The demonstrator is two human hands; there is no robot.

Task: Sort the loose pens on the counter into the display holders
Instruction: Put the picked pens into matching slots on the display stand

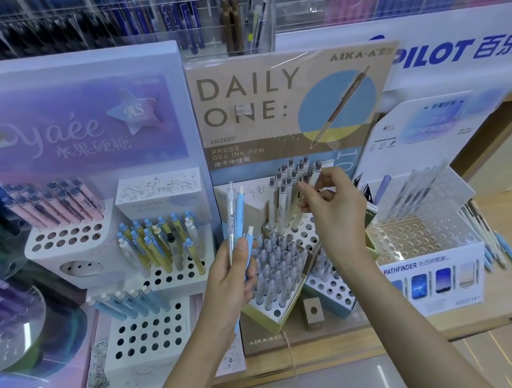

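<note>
My left hand [232, 273] grips a small bunch of pens [238, 217] upright: a clear one, a light blue one and a white-capped one. My right hand [331, 204] pinches a cream pen [313, 178] over the back rows of the Daily One holder [306, 236], among other cream pens with grey caps. In front of it a holder of grey pens [274, 269] sits tilted. Several loose pens [495, 240] lie on the wooden counter at the far right.
A white holder [149, 332] with many open holes and light blue pens stands at lower left, with yellow and blue pens behind it. A clear Pathfinder holder [425, 232] stands at right. A small wooden block [313, 312] sits in front. Pink pens stand at back left.
</note>
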